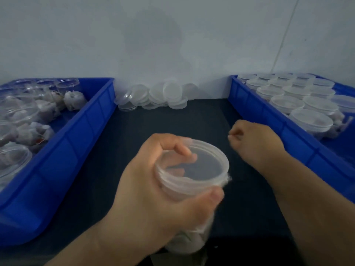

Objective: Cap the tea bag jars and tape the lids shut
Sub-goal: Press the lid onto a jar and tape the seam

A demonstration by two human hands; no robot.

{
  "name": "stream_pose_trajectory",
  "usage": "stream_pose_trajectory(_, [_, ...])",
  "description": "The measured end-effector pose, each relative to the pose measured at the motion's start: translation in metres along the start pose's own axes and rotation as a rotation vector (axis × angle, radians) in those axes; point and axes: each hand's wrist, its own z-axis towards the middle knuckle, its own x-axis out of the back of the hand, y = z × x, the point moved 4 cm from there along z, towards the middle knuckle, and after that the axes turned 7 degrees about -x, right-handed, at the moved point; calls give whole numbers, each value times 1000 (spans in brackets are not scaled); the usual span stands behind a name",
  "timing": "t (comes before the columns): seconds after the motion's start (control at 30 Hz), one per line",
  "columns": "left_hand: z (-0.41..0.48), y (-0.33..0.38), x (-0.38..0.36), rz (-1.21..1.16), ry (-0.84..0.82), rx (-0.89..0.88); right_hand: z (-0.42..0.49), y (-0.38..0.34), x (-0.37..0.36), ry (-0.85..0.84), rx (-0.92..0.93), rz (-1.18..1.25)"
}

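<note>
Clear plastic fills the middle of the view: the left hand [153,189] grasps a clear round plastic jar [194,189] held up over the near part of the dark table mat [172,120], with fingers curled over the far rim and the thumb pressed on the near side. A translucent round lid [203,164] sits on the jar's mouth. Pale tea bags show faintly through the wall lower down, though blur hides the detail. The right hand [255,139] hovers to the right of the jar and apart from it, just beside the wall of the blue plastic bin on the right [259,114], its fingers curled in. Something thin and pale shows at the fingertips, but I cannot tell whether the hand pinches tape or nothing at all. That bin holds rows of capped jars [288,104]. The blue plastic bin on the left [76,131] holds open jars of tea bags [19,116], and a heap of loose lids [159,96] lies at the far edge against the white wall. This jar looks capped or nearly so, so the step in hand is probably the sealing. The next move would call for a strip of tape laid across the lid's edge and down the jar's wall, with the left hand steadying the jar; no tape roll is in view.
</note>
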Motion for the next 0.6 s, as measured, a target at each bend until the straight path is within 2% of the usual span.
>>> stream_pose_trajectory(0.07, [9, -1, 10, -52, 116, -5, 13, 9, -6, 23, 6, 147])
stream_pose_trajectory(0.17, [17, -21, 20, -349, 243, 160, 4, -7, -42, -102, 129, 122])
stream_pose_trajectory(0.23, [19, -28, 22, -504, 243, 254, -11, -17, -69, -234, 231, 41])
stream_pose_trajectory(0.3, [19, -31, 21, -539, 201, 304, -24, -17, -87, -336, 304, -116])
stream_pose_trajectory(0.4, [18, -36, 20, -509, 162, 347, -30, -17, -88, -305, 384, -361])
stream_pose_trajectory(0.43, [18, -36, 20, -503, 171, 348, -29, -21, -77, -279, 375, -293])
stream_pose_trajectory(0.47, [17, -36, 19, -489, 184, 346, -30, -26, -60, -257, 347, -89])
stream_pose_trajectory(0.53, [16, -36, 16, -438, 189, 341, -37, -37, -20, -264, 284, 615])
stream_pose_trajectory(0.57, [16, -36, 13, -408, 175, 339, -42, -44, -5, -291, 314, 835])
stream_pose_trajectory(0.6, [16, -35, 9, -385, 147, 327, -49, -51, 7, -337, 375, 920])
